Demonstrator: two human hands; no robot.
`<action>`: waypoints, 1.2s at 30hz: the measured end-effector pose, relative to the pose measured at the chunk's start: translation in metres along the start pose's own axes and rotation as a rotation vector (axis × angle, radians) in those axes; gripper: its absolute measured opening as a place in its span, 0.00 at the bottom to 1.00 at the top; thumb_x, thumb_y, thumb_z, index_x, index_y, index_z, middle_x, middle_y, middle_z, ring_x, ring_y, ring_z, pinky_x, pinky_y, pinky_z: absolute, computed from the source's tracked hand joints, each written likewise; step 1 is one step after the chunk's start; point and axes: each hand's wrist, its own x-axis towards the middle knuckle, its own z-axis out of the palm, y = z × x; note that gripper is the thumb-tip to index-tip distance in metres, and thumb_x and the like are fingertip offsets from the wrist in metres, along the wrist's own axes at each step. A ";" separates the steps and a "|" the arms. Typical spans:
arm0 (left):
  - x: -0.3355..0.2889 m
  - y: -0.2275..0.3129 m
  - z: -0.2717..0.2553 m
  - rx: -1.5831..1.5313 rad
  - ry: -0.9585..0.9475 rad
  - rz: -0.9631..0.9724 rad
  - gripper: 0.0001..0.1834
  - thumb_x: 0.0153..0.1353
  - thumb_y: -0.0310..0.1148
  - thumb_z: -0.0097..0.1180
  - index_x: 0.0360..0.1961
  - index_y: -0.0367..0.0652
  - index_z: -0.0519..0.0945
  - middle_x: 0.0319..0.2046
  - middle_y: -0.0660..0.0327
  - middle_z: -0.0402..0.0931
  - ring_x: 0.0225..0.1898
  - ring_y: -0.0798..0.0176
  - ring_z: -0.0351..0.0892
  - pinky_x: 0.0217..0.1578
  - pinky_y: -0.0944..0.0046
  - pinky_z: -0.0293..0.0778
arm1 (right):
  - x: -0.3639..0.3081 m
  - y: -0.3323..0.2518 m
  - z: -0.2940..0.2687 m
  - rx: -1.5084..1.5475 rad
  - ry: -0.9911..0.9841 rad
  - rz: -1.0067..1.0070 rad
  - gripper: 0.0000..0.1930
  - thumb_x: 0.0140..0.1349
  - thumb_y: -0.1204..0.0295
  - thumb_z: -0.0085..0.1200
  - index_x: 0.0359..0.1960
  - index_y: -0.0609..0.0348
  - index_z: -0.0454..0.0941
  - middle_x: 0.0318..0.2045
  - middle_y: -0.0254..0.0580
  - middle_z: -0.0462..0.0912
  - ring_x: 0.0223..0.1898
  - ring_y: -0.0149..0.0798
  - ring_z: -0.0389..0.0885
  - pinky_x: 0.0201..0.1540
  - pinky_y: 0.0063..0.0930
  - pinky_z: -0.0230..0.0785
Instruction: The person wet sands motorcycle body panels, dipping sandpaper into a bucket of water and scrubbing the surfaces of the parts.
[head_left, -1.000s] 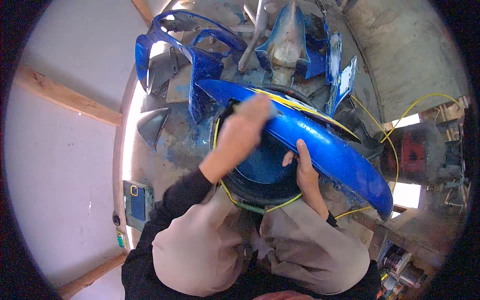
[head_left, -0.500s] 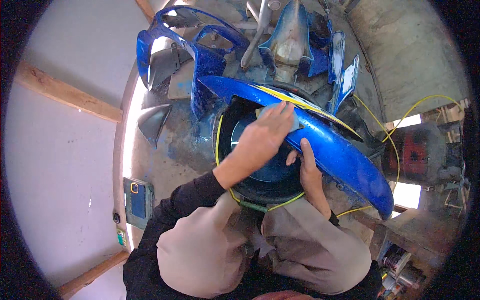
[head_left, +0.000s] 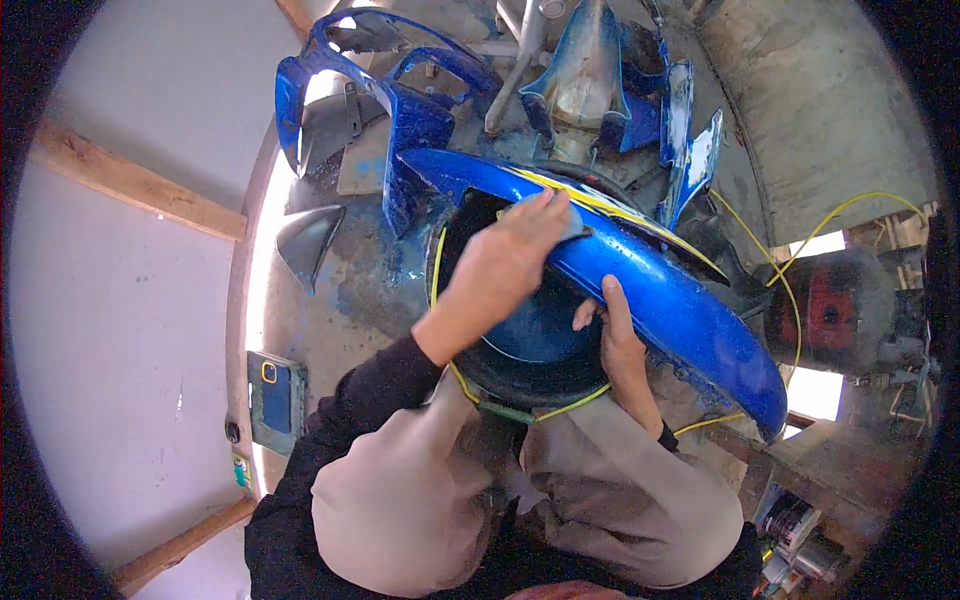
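A long curved blue motorcycle fender (head_left: 680, 298) with a yellow-and-white stripe lies slanted across a black bucket (head_left: 470, 372). My left hand (head_left: 510, 245) presses a thin grey sheet (head_left: 574, 222), like sandpaper, flat on the fender's upper half. Only a corner of that sheet shows past my fingers. With my right hand (head_left: 622, 345) I grip the fender's near edge, thumb on top; the other fingers are mostly hidden under it. Dark liquid (head_left: 540, 325) seems to stand in the bucket, which sits between my knees.
Other blue fairing parts (head_left: 420, 120) lie on the floor ahead, beside a blue-edged panel (head_left: 585, 80). A dark triangular piece (head_left: 308, 240) is at left. A phone (head_left: 277, 398) lies near the wall. A yellow hose (head_left: 797, 320) runs by a red-and-black machine (head_left: 830, 305) at right.
My left hand has slid a little left and up along the fender with the grey sheet. My right hand and the fender have stayed almost still.
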 end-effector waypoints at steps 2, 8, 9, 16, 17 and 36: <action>0.000 -0.037 -0.009 0.051 0.094 -0.065 0.24 0.56 0.18 0.52 0.56 0.41 0.76 0.59 0.47 0.75 0.58 0.45 0.77 0.57 0.51 0.75 | 0.002 0.008 0.000 0.093 0.061 -0.073 0.18 0.73 0.57 0.50 0.41 0.63 0.77 0.20 0.41 0.78 0.22 0.35 0.77 0.29 0.27 0.68; -0.001 -0.087 -0.036 0.131 0.030 -0.339 0.21 0.59 0.18 0.48 0.52 0.46 0.79 0.56 0.46 0.76 0.46 0.41 0.82 0.46 0.48 0.80 | 0.003 0.010 0.002 0.104 0.069 -0.121 0.17 0.74 0.59 0.49 0.41 0.64 0.77 0.21 0.42 0.78 0.22 0.35 0.77 0.29 0.28 0.69; 0.007 -0.051 -0.036 0.075 -0.072 -0.377 0.21 0.59 0.18 0.49 0.53 0.43 0.79 0.56 0.45 0.76 0.51 0.42 0.81 0.51 0.49 0.79 | 0.001 0.010 0.000 0.104 0.070 -0.117 0.17 0.74 0.59 0.49 0.41 0.64 0.77 0.21 0.42 0.78 0.22 0.35 0.77 0.29 0.28 0.69; -0.004 -0.056 -0.021 0.083 0.157 -0.035 0.21 0.58 0.22 0.52 0.54 0.46 0.80 0.54 0.50 0.79 0.54 0.48 0.81 0.54 0.52 0.78 | 0.002 0.007 0.001 0.117 0.053 -0.127 0.17 0.74 0.59 0.49 0.42 0.64 0.76 0.21 0.42 0.77 0.22 0.36 0.77 0.29 0.27 0.69; 0.001 -0.066 -0.035 0.104 0.043 -0.271 0.19 0.59 0.22 0.52 0.52 0.45 0.80 0.54 0.48 0.79 0.47 0.44 0.83 0.48 0.49 0.80 | 0.001 0.008 0.000 0.089 0.048 -0.115 0.18 0.74 0.58 0.48 0.42 0.64 0.76 0.22 0.42 0.77 0.22 0.36 0.77 0.29 0.27 0.69; 0.004 -0.075 -0.035 0.106 -0.081 -0.394 0.16 0.61 0.21 0.49 0.48 0.43 0.79 0.43 0.47 0.82 0.38 0.40 0.84 0.40 0.45 0.80 | 0.001 0.005 0.001 0.110 0.096 -0.113 0.18 0.73 0.58 0.50 0.43 0.64 0.76 0.22 0.43 0.78 0.22 0.35 0.77 0.28 0.28 0.69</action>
